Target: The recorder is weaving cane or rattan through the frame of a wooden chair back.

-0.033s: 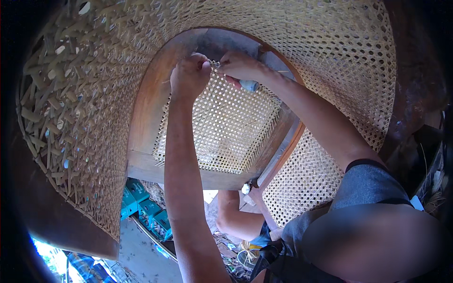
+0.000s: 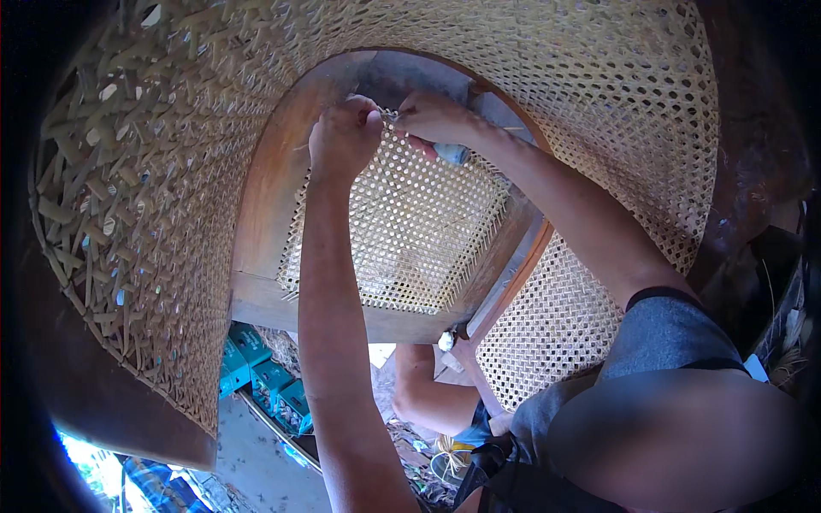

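A wooden chair frame [image 2: 261,231] with a rounded top holds a woven cane panel [image 2: 410,231]. My left hand [image 2: 346,132] is closed at the panel's upper left edge, fingertips pinching at the cane ends. Close beside it, my right hand [image 2: 432,118] is curled with its fingertips at the same edge. A short tool with a blue-grey handle [image 2: 451,155] pokes out below the right palm; its tip is hidden. Short cane ends [image 2: 393,113] show between the two hands. Loose ends stick out along the panel's lower and right borders.
A large curved sheet of cane webbing [image 2: 162,188] arches around the frame. More woven cane [image 2: 547,321] lies at right. Below left are green boxes [image 2: 269,380] on the floor [image 2: 256,453]. A bundle of tied straw-coloured strands [image 2: 449,453] sits low at centre.
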Demonstrator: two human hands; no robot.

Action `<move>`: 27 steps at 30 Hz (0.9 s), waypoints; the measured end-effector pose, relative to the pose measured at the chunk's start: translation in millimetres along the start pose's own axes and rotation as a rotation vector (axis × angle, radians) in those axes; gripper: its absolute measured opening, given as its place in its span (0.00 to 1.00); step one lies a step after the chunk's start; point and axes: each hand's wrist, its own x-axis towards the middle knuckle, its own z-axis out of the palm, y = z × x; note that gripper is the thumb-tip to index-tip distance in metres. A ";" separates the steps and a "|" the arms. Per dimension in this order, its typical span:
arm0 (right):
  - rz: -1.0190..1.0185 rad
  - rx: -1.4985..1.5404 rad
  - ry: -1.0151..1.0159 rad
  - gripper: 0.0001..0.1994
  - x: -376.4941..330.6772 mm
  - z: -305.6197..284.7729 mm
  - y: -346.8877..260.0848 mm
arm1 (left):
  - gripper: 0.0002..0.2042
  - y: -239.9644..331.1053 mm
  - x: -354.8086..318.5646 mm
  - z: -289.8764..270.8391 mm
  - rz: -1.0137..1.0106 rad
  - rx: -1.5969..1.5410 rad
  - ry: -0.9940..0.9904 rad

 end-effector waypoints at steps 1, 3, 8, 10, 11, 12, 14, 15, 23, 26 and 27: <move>0.000 0.002 0.000 0.12 0.1 0.2 0.0 | 0.07 0.6 0.0 0.0 0.005 0.003 0.002; 0.004 0.025 -0.011 0.15 -0.2 0.5 -3.0 | 0.07 -0.3 -0.4 0.0 0.010 0.009 0.003; 0.012 -0.267 -0.011 0.22 9.8 -3.3 -10.6 | 0.06 -3.9 0.2 4.2 0.025 -0.054 0.026; -0.015 -0.457 -0.020 0.24 10.6 1.5 -12.4 | 0.06 -4.6 -3.9 2.5 0.000 -0.079 0.028; -0.003 -0.421 0.010 0.25 6.8 5.7 -10.8 | 0.05 -4.8 -5.7 2.2 -0.023 -0.107 0.030; 0.008 -0.387 0.044 0.26 4.6 7.0 -9.7 | 0.05 -5.6 -6.3 3.5 -0.020 -0.106 0.030; -0.035 -0.384 0.080 0.26 6.9 8.1 -4.6 | 0.05 -7.8 -7.5 6.6 -0.011 -0.164 0.077; -0.075 -0.382 0.111 0.27 5.7 8.4 -4.4 | 0.05 -7.7 -7.8 6.7 -0.012 -0.164 0.075; -0.051 -0.334 0.081 0.27 5.9 7.0 2.0 | 0.04 -15.5 -4.7 14.8 0.006 -0.256 0.082; -0.070 -0.329 0.115 0.26 -4.2 9.3 -4.2 | 0.04 -4.6 -8.8 5.5 -0.039 -0.112 0.048; -0.081 -0.309 0.130 0.25 -8.2 7.7 -4.2 | 0.04 -5.8 -8.8 7.1 -0.040 -0.114 0.047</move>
